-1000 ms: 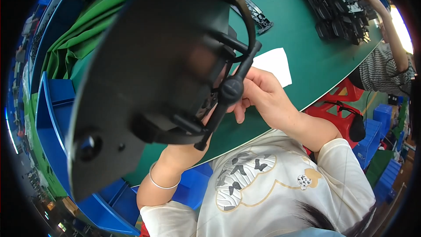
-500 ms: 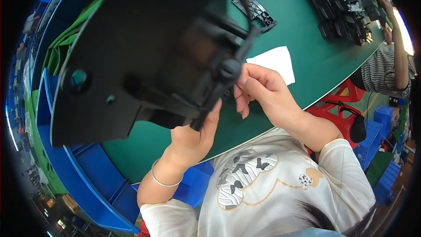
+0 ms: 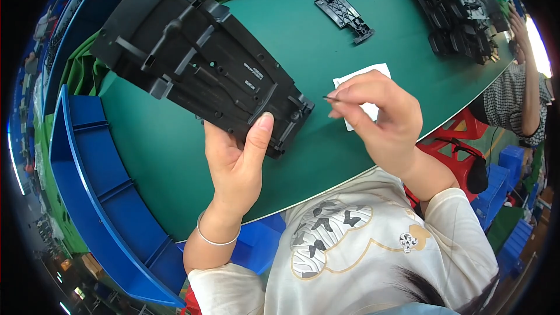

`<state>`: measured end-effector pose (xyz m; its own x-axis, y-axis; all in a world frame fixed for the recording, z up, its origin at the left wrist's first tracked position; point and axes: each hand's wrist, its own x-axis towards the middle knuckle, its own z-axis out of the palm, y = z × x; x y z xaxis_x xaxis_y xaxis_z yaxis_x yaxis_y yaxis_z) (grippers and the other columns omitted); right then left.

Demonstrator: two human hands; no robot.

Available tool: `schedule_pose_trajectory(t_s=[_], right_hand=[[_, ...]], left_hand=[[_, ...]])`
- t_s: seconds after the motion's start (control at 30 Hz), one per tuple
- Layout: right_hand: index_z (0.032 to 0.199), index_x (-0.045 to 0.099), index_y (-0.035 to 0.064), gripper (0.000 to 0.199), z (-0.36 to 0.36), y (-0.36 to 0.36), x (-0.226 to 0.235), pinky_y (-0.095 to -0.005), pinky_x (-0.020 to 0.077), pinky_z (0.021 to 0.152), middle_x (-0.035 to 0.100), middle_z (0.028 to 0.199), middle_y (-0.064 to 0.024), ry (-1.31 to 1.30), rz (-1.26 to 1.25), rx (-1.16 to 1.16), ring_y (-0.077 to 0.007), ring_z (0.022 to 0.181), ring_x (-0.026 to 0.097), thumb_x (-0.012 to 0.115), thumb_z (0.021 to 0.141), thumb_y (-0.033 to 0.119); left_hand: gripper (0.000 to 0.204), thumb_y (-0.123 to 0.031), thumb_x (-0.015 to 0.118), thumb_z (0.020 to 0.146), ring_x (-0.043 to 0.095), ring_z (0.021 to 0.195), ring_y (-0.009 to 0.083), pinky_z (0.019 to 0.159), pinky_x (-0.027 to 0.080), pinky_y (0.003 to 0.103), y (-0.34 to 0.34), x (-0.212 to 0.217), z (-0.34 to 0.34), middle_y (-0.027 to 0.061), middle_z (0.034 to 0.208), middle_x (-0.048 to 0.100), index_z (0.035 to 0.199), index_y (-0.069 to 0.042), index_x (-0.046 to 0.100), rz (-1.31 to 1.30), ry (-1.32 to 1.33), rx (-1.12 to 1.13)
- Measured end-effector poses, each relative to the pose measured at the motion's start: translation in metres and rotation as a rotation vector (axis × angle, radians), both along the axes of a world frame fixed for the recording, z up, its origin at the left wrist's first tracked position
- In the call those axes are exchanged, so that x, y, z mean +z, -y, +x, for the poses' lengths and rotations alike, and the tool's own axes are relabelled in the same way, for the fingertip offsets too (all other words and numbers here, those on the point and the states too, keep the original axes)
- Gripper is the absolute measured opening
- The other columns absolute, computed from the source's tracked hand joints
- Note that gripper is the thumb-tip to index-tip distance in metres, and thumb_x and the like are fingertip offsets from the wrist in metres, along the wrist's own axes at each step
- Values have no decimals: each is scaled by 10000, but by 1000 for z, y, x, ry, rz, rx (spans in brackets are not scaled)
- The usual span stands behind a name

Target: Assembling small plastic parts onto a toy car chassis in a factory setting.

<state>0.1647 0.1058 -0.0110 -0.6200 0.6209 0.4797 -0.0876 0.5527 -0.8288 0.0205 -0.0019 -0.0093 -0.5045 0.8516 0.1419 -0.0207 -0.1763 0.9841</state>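
Note:
My left hand (image 3: pixel 233 160) grips the near end of a long black plastic panel (image 3: pixel 201 67), thumb on its ribbed face. The panel slants up to the far left, clear of the table, showing ribs, clips and small holes. To the right of it, my right hand (image 3: pixel 388 116) is closed in a pinch around a small thin dark piece (image 3: pixel 331 98), apart from the panel. What kind of piece it is, I cannot make out. Beneath that hand lies a white sheet (image 3: pixel 380 70), partly covered by the fingers.
On the green table (image 3: pixel 291 181) lies a black chassis-like frame (image 3: pixel 338 9) at the back. Black plastic parts (image 3: pixel 452 11) are piled at the far right, near another person's hand (image 3: pixel 518 29). A blue compartment tray (image 3: pixel 114 184) lines the left edge; a red stool (image 3: pixel 452 149) stands right.
The panel has swung away from the camera and tilted, so its ribbed face shows. My right hand has left the panel's edge and moved right, with a small dark piece between its fingertips.

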Motion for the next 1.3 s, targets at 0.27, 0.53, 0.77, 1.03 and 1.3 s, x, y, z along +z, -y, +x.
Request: schedule_pose_trajectory(t_s=[0.27, 0.53, 0.77, 1.03, 1.3], right_hand=[[747, 580, -12, 251, -17, -4, -8, -238, 444, 445, 522, 687, -101, -60, 549, -128, -178, 556, 528, 613, 503, -53], [791, 589, 33, 281, -13, 4, -7, -223, 448, 516, 544, 761, -87, 49, 406, -117, -174, 654, 547, 639, 554, -109], [744, 574, -14, 270, -20, 2, -10, -228, 423, 429, 518, 695, -99, -41, 491, -125, -170, 539, 517, 595, 482, -75], [752, 574, -16, 276, -21, 4, -9, -231, 423, 430, 516, 693, -100, -27, 470, -128, -173, 546, 519, 593, 484, -75], [759, 572, -15, 266, -22, 3, -11, -241, 426, 435, 515, 697, -100, -11, 474, -134, -184, 549, 521, 595, 499, -61]], left_hand=[[290, 2, 508, 792, 481, 823, 112, 742, 385, 223, 2, 2, 5, 65, 952, 493, 1051, 26, 381, 37, -63, -45], [259, 32, 507, 783, 487, 784, 108, 701, 394, 210, 3, 1, 4, 68, 923, 502, 1021, 29, 406, 85, -149, -65], [234, 31, 505, 785, 489, 768, 106, 688, 401, 211, 5, 0, 2, 65, 907, 507, 1003, 35, 421, 93, -217, -67], [215, 22, 508, 785, 497, 765, 111, 678, 407, 213, 6, 0, 2, 74, 905, 518, 991, 43, 449, 98, -232, -77], [87, 19, 535, 766, 508, 639, 118, 577, 403, 213, 6, 2, -1, 66, 742, 552, 845, 55, 526, 30, -276, -60]])
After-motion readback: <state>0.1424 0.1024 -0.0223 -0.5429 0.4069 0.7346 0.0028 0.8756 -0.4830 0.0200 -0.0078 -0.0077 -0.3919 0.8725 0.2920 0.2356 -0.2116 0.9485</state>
